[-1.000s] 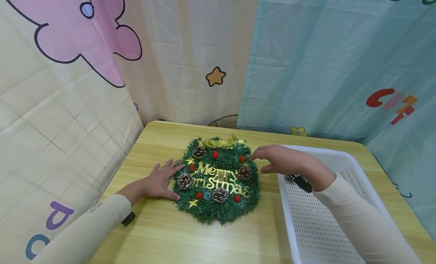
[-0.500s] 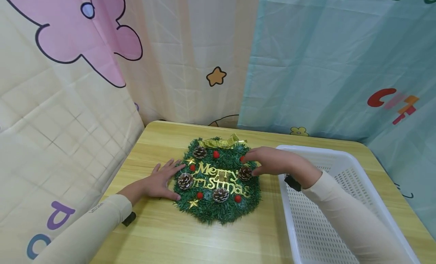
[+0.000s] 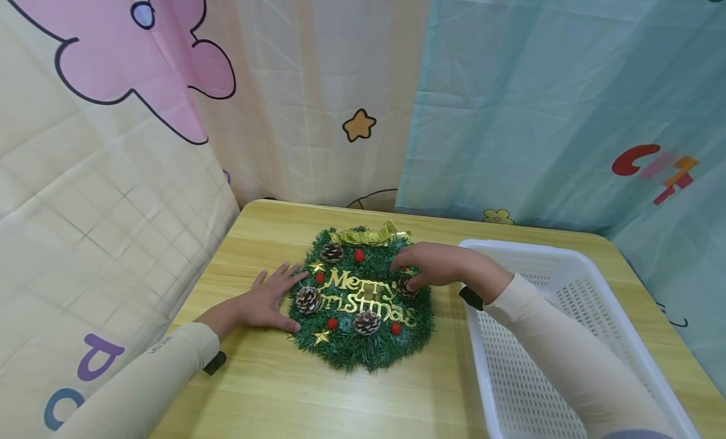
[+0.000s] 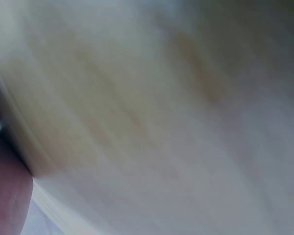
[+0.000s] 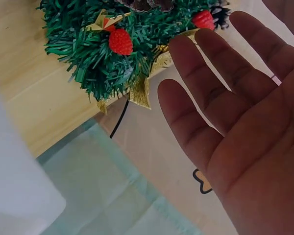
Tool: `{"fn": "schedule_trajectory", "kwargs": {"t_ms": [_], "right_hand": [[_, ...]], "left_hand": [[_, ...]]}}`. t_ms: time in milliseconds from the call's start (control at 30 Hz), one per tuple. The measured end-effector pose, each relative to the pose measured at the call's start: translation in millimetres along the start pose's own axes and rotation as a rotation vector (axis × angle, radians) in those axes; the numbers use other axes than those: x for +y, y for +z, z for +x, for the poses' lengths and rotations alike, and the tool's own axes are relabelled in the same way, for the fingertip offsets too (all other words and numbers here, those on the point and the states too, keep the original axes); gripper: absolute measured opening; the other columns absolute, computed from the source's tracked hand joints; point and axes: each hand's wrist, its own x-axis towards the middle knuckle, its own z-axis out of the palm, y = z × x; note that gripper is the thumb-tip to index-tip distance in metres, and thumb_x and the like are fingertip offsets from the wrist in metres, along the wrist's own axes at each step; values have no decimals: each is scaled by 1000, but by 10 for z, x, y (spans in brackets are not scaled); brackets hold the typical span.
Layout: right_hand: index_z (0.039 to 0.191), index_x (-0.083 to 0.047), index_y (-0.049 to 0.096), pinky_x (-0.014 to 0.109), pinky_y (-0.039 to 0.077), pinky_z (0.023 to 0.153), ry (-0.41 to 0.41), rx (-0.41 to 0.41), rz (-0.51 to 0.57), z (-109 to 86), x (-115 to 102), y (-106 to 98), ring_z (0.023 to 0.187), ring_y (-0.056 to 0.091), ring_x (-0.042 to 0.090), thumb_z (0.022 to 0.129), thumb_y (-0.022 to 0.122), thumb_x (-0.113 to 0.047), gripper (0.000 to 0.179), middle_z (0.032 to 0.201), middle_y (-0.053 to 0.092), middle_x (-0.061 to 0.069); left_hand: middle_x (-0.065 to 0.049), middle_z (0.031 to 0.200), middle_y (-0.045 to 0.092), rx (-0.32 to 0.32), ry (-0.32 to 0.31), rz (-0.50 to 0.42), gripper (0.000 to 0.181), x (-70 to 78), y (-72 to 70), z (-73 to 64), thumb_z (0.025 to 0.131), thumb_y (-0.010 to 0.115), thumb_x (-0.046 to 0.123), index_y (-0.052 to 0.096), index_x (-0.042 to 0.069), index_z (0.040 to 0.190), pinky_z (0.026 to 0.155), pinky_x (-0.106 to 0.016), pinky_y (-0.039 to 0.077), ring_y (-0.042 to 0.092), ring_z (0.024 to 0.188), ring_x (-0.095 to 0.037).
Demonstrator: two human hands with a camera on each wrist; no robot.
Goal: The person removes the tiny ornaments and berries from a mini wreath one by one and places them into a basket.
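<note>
A round green wreath (image 3: 343, 356) lies flat just below the centre of the frame, a gold bow (image 3: 363, 238) at its top edge and gold lettering (image 3: 363, 305) running across its middle, sloping slightly down to the right. Being round, it has no marked long axis.

It lies between the two hands, to the right of one and to the left of the other. The left hand (image 3: 266, 305) is at its left edge, fingers spread wide, thumb and fingertips seeming to touch the greenery. The right hand (image 3: 437, 262) is farther in, over the upper right part, its thumb by a pine cone (image 3: 405, 290). The right wrist view shows its fingers extended and apart; whether they touch anything, I cannot tell.

Outward, a white basket (image 3: 479, 351) fills the lower right under the right forearm, on a wooden table (image 3: 351, 407). The left wrist view is blurred.

Compared with a second ago, the right hand has shifted left, from beside the wreath's edge to above it; wreath and left hand look unmoved.
</note>
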Motion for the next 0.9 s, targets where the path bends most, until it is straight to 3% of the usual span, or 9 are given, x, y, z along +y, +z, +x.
{"fn": "schedule_trajectory", "kwargs": {"t_ms": [433,667,900], "right_hand": [[136,-2,58,45,44,102,20,-40,16,171,-23,0,125,53,30,94,69,-13,45,136,58,10],[139,-3,56,44,47,96,59,-87,41,254,30,8,117,57,30,94,70,-15,48,138,56,11],[142,-5,54,46,44,102,112,-161,69,276,92,10,128,52,29,95,69,-16,51,143,53,10]], "left_hand": [[-12,165,11,-2,8,-8,112,-17,6,-1,75,73,68,21,16,160,107,-74,-1,1,149,-41],[-12,165,11,-6,7,-13,112,-8,-2,-6,76,73,68,21,15,160,107,-73,-2,1,150,-41],[-11,166,10,-8,2,-8,112,-15,9,0,76,72,68,20,17,160,108,-73,-2,0,150,-40]]}}
